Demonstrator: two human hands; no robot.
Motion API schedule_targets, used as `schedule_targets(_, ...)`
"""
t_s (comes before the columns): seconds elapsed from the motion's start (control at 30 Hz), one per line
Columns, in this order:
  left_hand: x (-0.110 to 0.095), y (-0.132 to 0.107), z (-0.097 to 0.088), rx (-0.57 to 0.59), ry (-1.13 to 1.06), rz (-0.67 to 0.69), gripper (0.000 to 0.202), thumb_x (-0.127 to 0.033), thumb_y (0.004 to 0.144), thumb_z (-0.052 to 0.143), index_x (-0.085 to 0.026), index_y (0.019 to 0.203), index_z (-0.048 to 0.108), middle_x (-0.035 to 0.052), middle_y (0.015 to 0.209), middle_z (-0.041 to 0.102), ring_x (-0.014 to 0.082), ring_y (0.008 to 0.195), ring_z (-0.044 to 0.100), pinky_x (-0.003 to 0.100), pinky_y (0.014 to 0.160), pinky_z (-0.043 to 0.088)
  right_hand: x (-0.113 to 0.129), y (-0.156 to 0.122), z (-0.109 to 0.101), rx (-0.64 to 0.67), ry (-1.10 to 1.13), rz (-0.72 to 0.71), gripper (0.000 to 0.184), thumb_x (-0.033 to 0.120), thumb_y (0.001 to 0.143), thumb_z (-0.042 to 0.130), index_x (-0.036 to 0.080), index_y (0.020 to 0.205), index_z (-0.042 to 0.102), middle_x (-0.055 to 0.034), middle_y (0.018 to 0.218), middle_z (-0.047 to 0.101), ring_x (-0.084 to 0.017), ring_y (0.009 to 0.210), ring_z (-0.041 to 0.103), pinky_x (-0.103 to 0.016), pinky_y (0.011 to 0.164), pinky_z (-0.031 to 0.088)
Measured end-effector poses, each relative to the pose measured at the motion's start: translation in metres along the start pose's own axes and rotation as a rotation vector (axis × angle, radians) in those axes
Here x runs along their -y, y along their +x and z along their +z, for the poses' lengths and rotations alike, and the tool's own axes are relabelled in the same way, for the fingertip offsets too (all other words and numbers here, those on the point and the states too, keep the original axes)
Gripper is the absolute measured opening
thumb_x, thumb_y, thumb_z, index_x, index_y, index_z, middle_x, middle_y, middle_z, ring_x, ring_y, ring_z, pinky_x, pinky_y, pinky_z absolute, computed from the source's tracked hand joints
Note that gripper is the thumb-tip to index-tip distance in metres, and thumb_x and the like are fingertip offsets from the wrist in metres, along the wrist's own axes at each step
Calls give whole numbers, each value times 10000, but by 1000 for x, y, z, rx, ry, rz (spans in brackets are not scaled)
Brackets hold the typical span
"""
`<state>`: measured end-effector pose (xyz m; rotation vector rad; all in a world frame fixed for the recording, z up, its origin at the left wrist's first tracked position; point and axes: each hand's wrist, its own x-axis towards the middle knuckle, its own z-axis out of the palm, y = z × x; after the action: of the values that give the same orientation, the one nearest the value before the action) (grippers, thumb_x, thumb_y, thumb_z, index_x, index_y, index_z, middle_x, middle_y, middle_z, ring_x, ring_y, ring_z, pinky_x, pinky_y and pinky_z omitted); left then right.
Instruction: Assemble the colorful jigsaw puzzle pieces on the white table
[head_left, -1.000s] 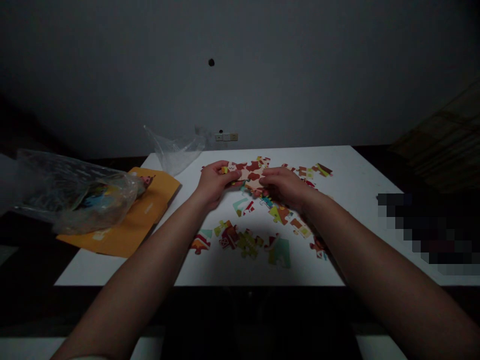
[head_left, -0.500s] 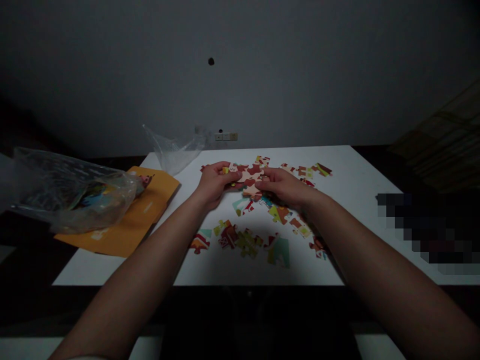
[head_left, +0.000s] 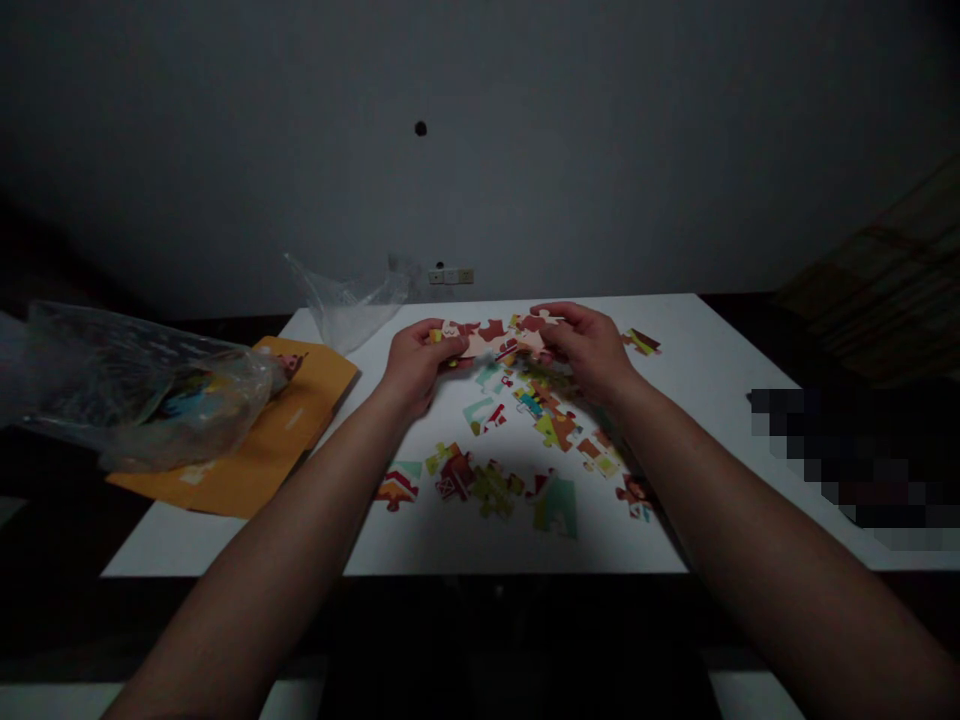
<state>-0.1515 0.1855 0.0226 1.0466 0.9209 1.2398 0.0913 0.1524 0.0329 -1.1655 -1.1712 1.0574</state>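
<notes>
A small cluster of joined puzzle pieces (head_left: 491, 338), red and cream, is held just above the white table (head_left: 450, 540) near its far side. My left hand (head_left: 412, 362) pinches the cluster's left end. My right hand (head_left: 585, 345) grips its right end with fingers curled. Several loose colourful puzzle pieces (head_left: 517, 440) lie scattered on the table below and in front of both hands.
An orange envelope (head_left: 255, 440) lies at the table's left edge, with a crumpled clear plastic bag (head_left: 142, 385) partly over it. Another clear bag (head_left: 345, 300) sits at the far left corner. A wall stands close behind the table.
Both hands have lifted the joined pieces slightly and carried them toward the far side of the table. My right hand has moved farther from me and to the right, uncovering loose pieces beneath.
</notes>
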Motion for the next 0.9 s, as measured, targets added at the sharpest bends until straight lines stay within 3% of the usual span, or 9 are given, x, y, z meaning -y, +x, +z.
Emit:
schedule_targets(0.13,0,-3,3,54,7,-22,389,-228,589,1013,-151,862,746,76,903,812,172,729,760,313,689,709,-4,0,0,67,-49,-12,519,520,690,982,246,1082,779,-11,831,776,-163,682,645,-337,686,548)
schedule_targets(0.4,2,-4,1,64,-14,-20,399,-215,591,1026,-152,864,742,86,916,811,191,753,779,348,732,730,-9,-1,-1,65,-160,-31,402,517,788,906,287,960,625,20,714,654,-185,664,616,-336,627,476)
schedule_targets(0.6,2,-1,-2,62,4,-21,400,-231,589,1035,-148,858,751,93,909,811,180,728,768,334,708,724,-9,-1,-2,67,-177,-37,342,470,827,857,292,983,611,9,722,662,-184,657,592,-345,617,443)
schedule_targets(0.9,-1,-4,-1,106,15,-30,435,-227,572,1049,-120,903,788,95,899,817,178,730,778,296,688,711,-7,-1,-5,133,-157,-32,401,542,832,889,285,926,596,28,713,624,-160,640,541,-319,606,395)
